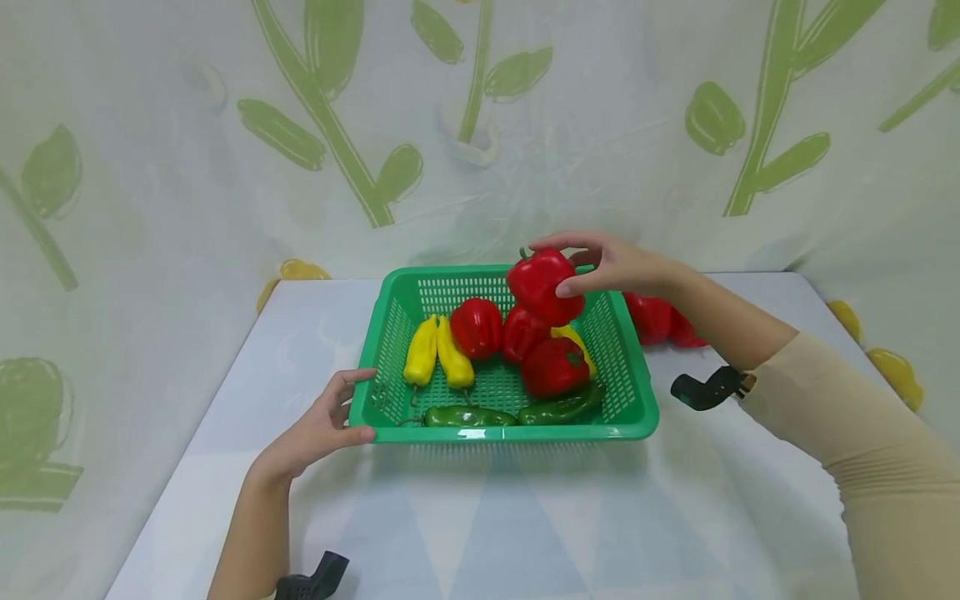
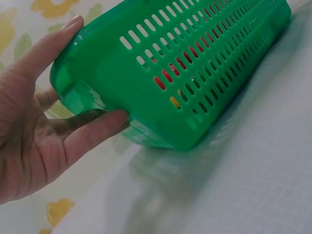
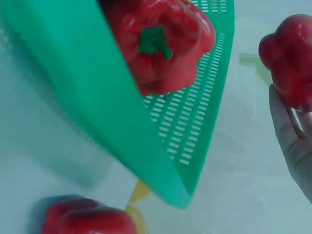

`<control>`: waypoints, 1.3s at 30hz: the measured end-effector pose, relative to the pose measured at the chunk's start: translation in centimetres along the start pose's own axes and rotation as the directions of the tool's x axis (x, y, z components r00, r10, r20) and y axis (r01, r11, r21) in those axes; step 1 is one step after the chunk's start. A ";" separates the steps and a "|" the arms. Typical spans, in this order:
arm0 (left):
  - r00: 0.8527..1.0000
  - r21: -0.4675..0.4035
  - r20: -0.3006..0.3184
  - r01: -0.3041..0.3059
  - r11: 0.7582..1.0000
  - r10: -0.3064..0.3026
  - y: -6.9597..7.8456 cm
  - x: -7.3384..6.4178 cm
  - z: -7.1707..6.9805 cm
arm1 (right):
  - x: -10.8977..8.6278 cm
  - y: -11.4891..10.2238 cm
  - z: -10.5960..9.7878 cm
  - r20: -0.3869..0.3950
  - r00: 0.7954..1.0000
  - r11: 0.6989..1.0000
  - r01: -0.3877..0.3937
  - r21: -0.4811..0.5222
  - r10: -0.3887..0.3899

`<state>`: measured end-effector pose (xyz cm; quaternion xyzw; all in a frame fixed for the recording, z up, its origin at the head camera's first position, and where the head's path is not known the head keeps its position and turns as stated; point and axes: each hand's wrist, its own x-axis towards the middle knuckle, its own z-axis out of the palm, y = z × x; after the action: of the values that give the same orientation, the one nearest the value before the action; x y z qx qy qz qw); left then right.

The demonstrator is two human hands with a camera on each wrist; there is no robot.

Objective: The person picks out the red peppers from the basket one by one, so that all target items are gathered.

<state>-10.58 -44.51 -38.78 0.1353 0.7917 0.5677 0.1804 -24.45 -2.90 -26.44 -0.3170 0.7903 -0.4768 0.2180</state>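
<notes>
The right hand has a red pepper pinched between thumb and fingers, raised at the far right part of the basket; the right wrist view shows it apart from the rim. The left hand grips the near left corner, thumb and fingers bent round it. The step in hand looks like moving peppers singly, in or out I cannot tell. Setting it inside would call for room among the yellow peppers and green peppers. Loose red peppers lie right on the surface. No brands, labels or writing are legible.
</notes>
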 end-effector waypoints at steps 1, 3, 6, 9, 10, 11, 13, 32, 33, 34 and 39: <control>1.000 -0.002 0.000 0.001 1.000 -0.001 0.0 0.0 0.0 | -0.2 0.1 -0.1 -0.012 1.000 1.000 -0.001 -0.002 0.001; 1.000 -0.004 0.000 0.002 1.000 -0.002 -0.1 0.0 0.0 | -0.6 0.4 -0.4 -0.044 0.999 1.000 -0.006 -0.014 0.005; 1.000 -0.006 0.000 0.006 1.000 -0.006 -0.1 0.0 0.0 | -1.2 0.8 -0.7 -0.094 0.996 1.000 -0.011 -0.027 0.008; 1.000 -0.006 0.001 0.007 1.000 -0.007 -0.1 -0.1 0.0 | -1.7 1.0 -1.0 -0.145 0.989 0.999 -0.019 -0.036 0.014; 1.000 -0.007 0.003 0.007 1.000 -0.007 -0.2 -0.1 0.0 | -1.9 1.1 -1.0 -0.160 0.987 0.999 -0.023 -0.039 0.016; 1.000 -0.007 0.003 0.007 1.000 -0.007 -0.2 -0.1 0.0 | -2.0 1.1 -1.1 -0.173 0.985 0.999 -0.026 -0.044 0.018; 1.000 -0.006 0.004 0.005 1.000 -0.005 -0.2 -0.1 0.0 | -2.4 1.2 -1.3 -0.197 0.980 0.998 -0.038 -0.048 0.028; 1.000 0.009 0.005 -0.016 1.000 0.016 -0.2 0.1 0.0 | -7.4 3.3 -4.7 -0.402 0.910 0.982 -0.156 -0.107 0.101; 1.000 0.007 0.004 -0.011 1.000 0.011 -0.2 0.0 0.0 | -7.7 3.6 -4.8 -0.407 0.907 0.981 -0.163 -0.103 0.108; 1.000 0.005 0.003 -0.005 1.000 0.005 -0.2 0.0 0.0 | -8.0 4.0 -5.0 -0.414 0.903 0.980 -0.173 -0.098 0.118; 1.000 -0.001 0.002 0.021 1.000 -0.021 -0.2 0.0 -0.1 | -9.4 5.5 -5.7 -0.451 0.879 0.974 -0.214 -0.078 0.157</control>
<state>-10.65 -44.65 -38.99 0.1273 0.7927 0.5661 0.1872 -23.13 9.14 -28.36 -0.1364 0.8741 -0.4626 0.0574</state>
